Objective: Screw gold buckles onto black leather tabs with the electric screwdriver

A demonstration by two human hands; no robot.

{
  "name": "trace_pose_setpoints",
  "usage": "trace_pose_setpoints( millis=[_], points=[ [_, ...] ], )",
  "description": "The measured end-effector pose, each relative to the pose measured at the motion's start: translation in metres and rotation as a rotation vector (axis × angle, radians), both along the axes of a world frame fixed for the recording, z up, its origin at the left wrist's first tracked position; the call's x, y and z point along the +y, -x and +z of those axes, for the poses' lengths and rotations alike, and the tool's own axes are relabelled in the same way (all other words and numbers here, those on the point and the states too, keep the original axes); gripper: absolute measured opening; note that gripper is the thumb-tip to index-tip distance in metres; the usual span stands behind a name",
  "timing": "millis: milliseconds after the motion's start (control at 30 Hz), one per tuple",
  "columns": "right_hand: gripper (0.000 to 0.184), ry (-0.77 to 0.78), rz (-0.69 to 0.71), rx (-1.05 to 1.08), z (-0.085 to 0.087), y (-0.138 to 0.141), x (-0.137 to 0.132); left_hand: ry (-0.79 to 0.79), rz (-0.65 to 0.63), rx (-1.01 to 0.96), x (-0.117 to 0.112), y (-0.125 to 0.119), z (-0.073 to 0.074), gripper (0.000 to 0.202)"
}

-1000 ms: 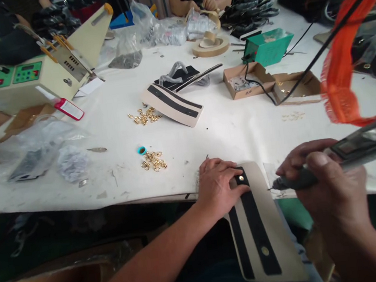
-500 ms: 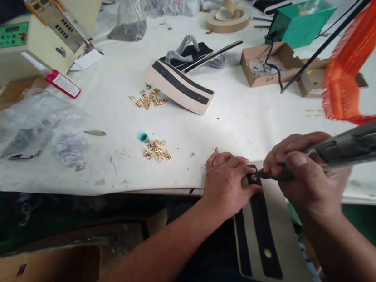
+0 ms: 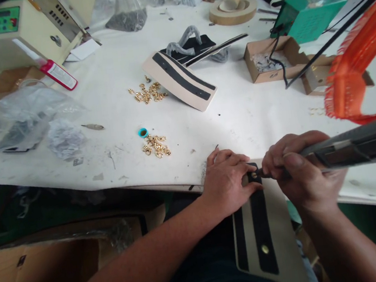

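In the head view a beige panel with black strips (image 3: pixel 248 238) slopes from the table's front edge down over my lap. My left hand (image 3: pixel 229 181) grips its upper end, with thumb and forefinger on either side of a small gold screw (image 3: pixel 254 175) in one strip. A second gold fastener (image 3: pixel 265 249) sits lower on that strip. Closed around the front of a dark grey electric screwdriver (image 3: pixel 356 145) is my right hand (image 3: pixel 310 169). The screwdriver lies nearly level, its tip at or very near the upper screw; exact contact is hard to see.
Gold metal fittings (image 3: pixel 156 146) lie in small heaps beside a blue cap (image 3: pixel 143 132). Farther back is another beige panel (image 3: pixel 181 84). A cardboard box (image 3: pixel 269 74), green power unit (image 3: pixel 310 16) and orange cloth (image 3: pixel 347 75) stand right; a machine (image 3: pixel 28 39) and red bottle (image 3: pixel 60 75) left.
The view has shifted slightly. Both hands keep nearly the same places, with the screwdriver still pointed at the upper screw.
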State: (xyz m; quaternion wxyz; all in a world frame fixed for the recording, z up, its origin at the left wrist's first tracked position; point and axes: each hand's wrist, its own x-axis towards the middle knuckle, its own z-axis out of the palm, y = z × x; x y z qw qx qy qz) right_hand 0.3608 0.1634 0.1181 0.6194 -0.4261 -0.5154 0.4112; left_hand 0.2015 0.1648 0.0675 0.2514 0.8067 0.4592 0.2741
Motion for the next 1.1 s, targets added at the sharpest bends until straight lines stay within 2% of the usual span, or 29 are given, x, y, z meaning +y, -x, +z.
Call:
trace_pose_setpoints(
  millis=[100,500,700,800,900,1100],
  points=[
    [0.02,-0.047,0.065,0.009,-0.002,-0.001,0.001,0.004,0.001,0.006,0.0,0.0,0.0,0.032],
    [0.017,-0.032,0.242,0.035,-0.001,-0.001,0.008,0.033,0.002,-0.003,0.0,0.0,0.002,0.028],
    [0.02,-0.034,0.146,0.15,0.002,0.004,0.003,0.028,0.023,-0.015,-0.002,-0.002,0.001,0.035],
    [0.017,-0.105,0.143,0.121,-0.001,0.004,-0.002,0.019,0.027,-0.015,-0.003,-0.002,-0.001,0.035],
    [0.026,-0.145,0.139,0.072,-0.004,0.003,-0.005,0.025,0.023,-0.012,-0.003,-0.002,0.0,0.033],
    [0.024,-0.088,0.091,0.052,-0.002,0.005,-0.004,0.037,0.021,-0.006,-0.003,-0.002,0.001,0.03]
  ],
)
